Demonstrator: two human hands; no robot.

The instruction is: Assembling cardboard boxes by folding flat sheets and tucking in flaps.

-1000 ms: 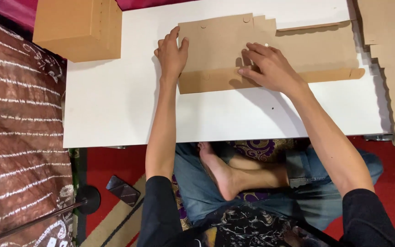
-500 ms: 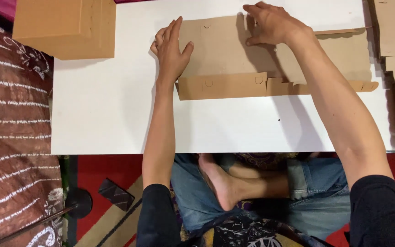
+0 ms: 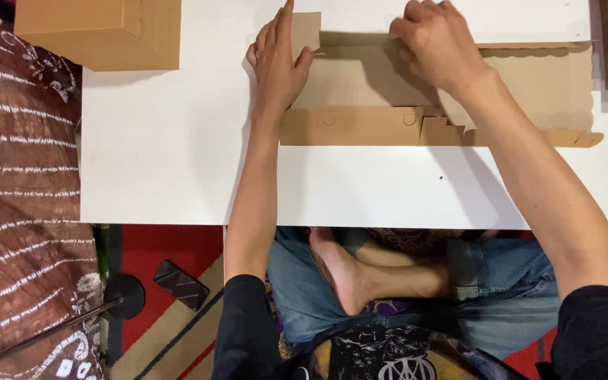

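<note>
Now your left hand [image 3: 278, 67] presses flat, fingers together, pinning the flat cardboard box blank [image 3: 388, 98] while your right hand [image 3: 436, 42] pinches its far edge to fold it

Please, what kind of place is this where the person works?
Probably a room at home, not a workshop. The person sits cross-legged and barefoot on the floor at a low white table, with a patterned fabric beside it and a red carpet below.
</note>
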